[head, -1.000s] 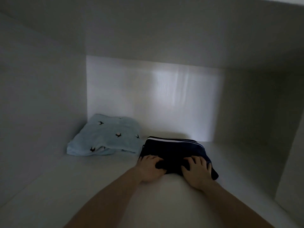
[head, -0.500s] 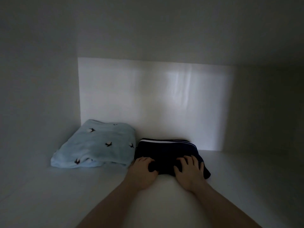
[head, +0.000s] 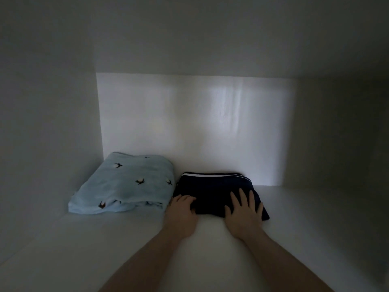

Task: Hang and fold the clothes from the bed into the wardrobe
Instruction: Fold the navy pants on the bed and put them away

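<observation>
A folded dark navy garment (head: 212,189) with a white stripe along its far edge lies on the white wardrobe shelf (head: 84,249), close to the back wall. My left hand (head: 182,211) rests at its near left corner, fingers bent over the edge. My right hand (head: 244,209) lies flat on its near right part with fingers spread and straight. Beside it on the left sits a folded light blue garment (head: 126,184) printed with small dark birds, touching or almost touching the navy one.
The shelf is a dim white compartment with a left side wall (head: 48,133), a brighter back wall (head: 200,127) and a right side wall (head: 336,133). Bare shelf lies to the right of the navy garment and in front of both piles.
Both hands have pushed the navy garment a little farther back toward the wall. The right hand's fingers have straightened and spread over the fabric. The view has shifted slightly.
</observation>
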Available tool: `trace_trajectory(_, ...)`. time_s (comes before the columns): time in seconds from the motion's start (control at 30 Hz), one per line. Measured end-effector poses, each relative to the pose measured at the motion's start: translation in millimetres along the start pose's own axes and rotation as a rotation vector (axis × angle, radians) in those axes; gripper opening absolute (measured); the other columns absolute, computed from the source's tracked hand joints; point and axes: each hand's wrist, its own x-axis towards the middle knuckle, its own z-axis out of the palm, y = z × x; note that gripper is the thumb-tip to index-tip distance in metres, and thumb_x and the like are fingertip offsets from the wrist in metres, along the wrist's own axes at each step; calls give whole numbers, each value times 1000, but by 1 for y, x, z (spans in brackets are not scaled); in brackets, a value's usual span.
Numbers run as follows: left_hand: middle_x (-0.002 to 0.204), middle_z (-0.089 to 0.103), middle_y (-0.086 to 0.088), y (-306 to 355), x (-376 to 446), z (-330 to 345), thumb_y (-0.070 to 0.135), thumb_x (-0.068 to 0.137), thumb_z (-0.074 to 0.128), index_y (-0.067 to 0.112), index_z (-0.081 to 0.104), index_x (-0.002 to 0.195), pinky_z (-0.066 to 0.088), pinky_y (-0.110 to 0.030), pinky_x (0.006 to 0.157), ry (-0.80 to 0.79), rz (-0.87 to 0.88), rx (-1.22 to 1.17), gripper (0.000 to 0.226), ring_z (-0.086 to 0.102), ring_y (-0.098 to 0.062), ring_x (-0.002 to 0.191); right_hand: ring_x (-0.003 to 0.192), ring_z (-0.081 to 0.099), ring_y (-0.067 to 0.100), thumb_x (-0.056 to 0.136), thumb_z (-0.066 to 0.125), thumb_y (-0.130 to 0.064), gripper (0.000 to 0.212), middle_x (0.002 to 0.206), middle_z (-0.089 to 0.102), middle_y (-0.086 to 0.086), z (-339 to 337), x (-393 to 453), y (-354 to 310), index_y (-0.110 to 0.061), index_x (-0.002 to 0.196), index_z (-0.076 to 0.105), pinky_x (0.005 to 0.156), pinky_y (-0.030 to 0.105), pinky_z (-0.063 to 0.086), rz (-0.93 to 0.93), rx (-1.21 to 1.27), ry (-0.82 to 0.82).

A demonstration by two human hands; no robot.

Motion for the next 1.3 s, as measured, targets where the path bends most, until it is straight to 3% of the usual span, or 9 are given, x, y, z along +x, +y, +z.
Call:
trace_trajectory(0.17, 150, 52, 3, -1, 4, 3, 29, 95, 40, 21, 53, 146, 32, -33, 117, -11, 12, 20, 54, 39, -23, 143, 157, -18, 32, 106, 31, -50, 72, 170, -21, 1, -7, -37, 3, -26, 165, -2, 128, 50, -2, -13, 48, -107)
trace_trajectory(0.37, 170, 16, -6, 9, 1, 2, 34, 103, 44, 18, 25, 161, 4, -45, 128, -12, 96, 143, 63, 3, -30, 157, 159, -3, 24, 105, 29, -56, 72, 172, -12, 3, -29, -99, -7, -25, 165, 2, 128, 45, -3, 81, 30, -191)
trace_trajectory(0.5, 171, 8, -5, 13, -19, -7, 36, 101, 41, 22, 23, 161, -3, -49, 127, -21, 226, 195, 64, -2, -30, 158, 159, -2, 25, 105, 30, -56, 74, 172, -10, 4, -44, -143, -21, -24, 165, 1, 128, 43, -3, 136, 13, -212)
trace_trajectory(0.67, 171, -9, -3, 38, -79, -25, 37, 103, 41, 25, 12, 163, -1, -54, 126, -199, 263, 81, 67, -13, -30, 157, 154, 22, 17, 100, 60, -41, 74, 171, 6, -8, -71, -200, -25, -30, 162, 23, 121, 30, 24, 238, 484, -55)
trace_trajectory(0.77, 170, -18, -3, 71, -126, -38, 37, 104, 43, 24, 9, 162, 4, -52, 126, -347, 311, 17, 68, -15, -31, 156, 150, 30, 17, 99, 65, -30, 64, 168, 14, -10, -91, -250, -23, -36, 155, 35, 119, 33, 34, 306, 722, 90)
trace_trajectory(1.0, 168, 7, 8, 165, -281, -77, 44, 106, 44, 30, 22, 158, 11, -40, 127, -613, 574, -389, 59, 9, -17, 156, 143, 38, 0, 95, 70, -25, 60, 153, 29, -36, -161, -448, 14, -50, 144, 46, 119, 35, 37, 324, 533, 401)
trace_trajectory(1.1, 158, 28, 13, 211, -368, -87, 50, 96, 48, 26, 38, 152, 18, -25, 122, -666, 698, -635, 62, 23, -10, 151, 142, 39, 1, 96, 69, -27, 58, 155, 31, -32, -191, -558, 31, -47, 146, 46, 118, 41, 40, 483, 431, 480)
trace_trajectory(1.2, 156, 35, 12, 250, -463, -88, 57, 89, 43, 27, 48, 144, 20, -24, 122, -681, 912, -656, 63, 28, -5, 148, 143, 38, -2, 97, 67, -29, 58, 156, 30, -30, -216, -680, 37, -47, 147, 44, 118, 42, 39, 650, 341, 548)
trace_trajectory(1.3, 154, 28, 26, 283, -563, -92, 39, 99, 57, 36, 47, 142, 21, -23, 121, -733, 1134, -631, 45, 21, 9, 144, 144, 36, -3, 98, 64, -33, 59, 157, 26, -34, -235, -805, 31, -49, 149, 39, 119, 41, 38, 832, 276, 601)
